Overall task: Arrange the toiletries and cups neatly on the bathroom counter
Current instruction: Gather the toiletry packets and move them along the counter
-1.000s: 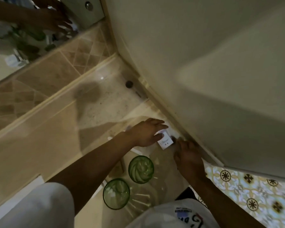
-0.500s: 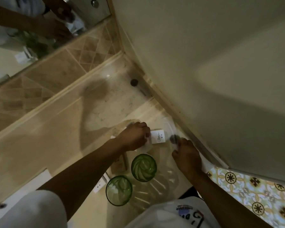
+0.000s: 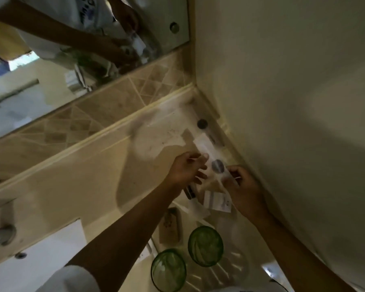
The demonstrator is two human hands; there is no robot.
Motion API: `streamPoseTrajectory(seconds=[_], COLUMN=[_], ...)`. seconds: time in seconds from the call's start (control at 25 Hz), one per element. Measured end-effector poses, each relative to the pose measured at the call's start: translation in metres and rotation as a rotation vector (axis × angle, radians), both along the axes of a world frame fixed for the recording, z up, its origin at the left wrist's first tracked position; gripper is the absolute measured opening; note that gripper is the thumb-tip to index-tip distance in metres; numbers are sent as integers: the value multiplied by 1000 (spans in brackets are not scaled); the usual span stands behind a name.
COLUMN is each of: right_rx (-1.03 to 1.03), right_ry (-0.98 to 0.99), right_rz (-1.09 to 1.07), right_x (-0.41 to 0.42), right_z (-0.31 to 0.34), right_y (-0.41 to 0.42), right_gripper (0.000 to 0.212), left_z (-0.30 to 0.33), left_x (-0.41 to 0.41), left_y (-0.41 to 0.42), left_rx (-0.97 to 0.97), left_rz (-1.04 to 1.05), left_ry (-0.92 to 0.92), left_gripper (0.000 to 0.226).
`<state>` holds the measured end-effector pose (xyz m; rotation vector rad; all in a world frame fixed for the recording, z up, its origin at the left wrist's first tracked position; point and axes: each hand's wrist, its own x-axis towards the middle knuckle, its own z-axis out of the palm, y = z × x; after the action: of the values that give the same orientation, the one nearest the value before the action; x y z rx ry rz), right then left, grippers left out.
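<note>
A long pale packet (image 3: 214, 163) with a grey round mark is held just above the counter's right corner. My right hand (image 3: 243, 190) grips its near end. My left hand (image 3: 184, 170) pinches its left edge with thumb and forefinger, the other fingers spread. Under the hands lie a small white box (image 3: 216, 200) and a dark small item (image 3: 189, 191). A tan sachet (image 3: 170, 226) lies nearer to me. Two green glass cups (image 3: 205, 245) (image 3: 168, 269) stand upright side by side on a clear ribbed tray (image 3: 234, 268).
The beige stone counter (image 3: 82, 186) runs left to a white sink (image 3: 51, 247) with a metal tap (image 3: 0, 234). A mirror (image 3: 30, 91) sits above the tiled backsplash. A plain wall (image 3: 293, 123) closes the right side. A dark round fitting (image 3: 202, 123) is in the corner.
Both hands have lifted off the small white box and now hold the long packet between them. The view has tilted up, showing more mirror and sink.
</note>
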<state>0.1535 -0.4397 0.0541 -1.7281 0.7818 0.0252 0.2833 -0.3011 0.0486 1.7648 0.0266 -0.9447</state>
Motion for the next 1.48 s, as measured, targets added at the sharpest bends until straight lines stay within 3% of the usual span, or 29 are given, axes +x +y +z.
streamPoseTrajectory(seconds=[0.04, 0.16, 0.24, 0.32, 0.44, 0.6, 0.76, 0.88, 1.0, 1.24, 1.36, 1.48], right_rx=[-84, -592, -699, -622, -344, -134, -53, -131, -298, -605, -782, -793], right_ry=[-43, -168, -203, -202, -146, -45, 8, 87, 109, 80, 157, 112], right_rz=[77, 281, 359, 366, 260, 225, 146, 142, 274, 324, 363, 294], right_x=[11, 39, 51, 59, 67, 74, 81, 84, 87, 114, 116, 113], right_z=[1, -7, -14, -20, -25, -28, -30, -35, -42, -60, -66, -72], right_y=[1, 9, 17, 23, 22, 16, 17, 18, 21, 23, 25, 28], right_gripper=[5, 25, 34, 38, 37, 8, 7, 24, 25, 19, 31, 33], left_z=[2, 1, -5, -9, -19, -25, -39, -48, -63, -77, -76, -80], left_x=[6, 21, 29, 38, 50, 60, 68, 79, 100, 136, 127, 111], left_y=[0, 5, 13, 23, 37, 45, 38, 26, 11, -9, 0, 18], left_rx=[-45, -212, -264, -247, -295, -351, -328, -94, 172, 466, 540, 485], left_rz=[56, 216, 260, 284, 327, 319, 438, 397, 394, 224, 8, -418], left_ry=[0, 89, 112, 88, 71, 99, 157, 47, -8, -280, -597, -1001], left_gripper=[48, 37, 22, 19, 25, 33, 14, 15, 6, 32, 47, 47])
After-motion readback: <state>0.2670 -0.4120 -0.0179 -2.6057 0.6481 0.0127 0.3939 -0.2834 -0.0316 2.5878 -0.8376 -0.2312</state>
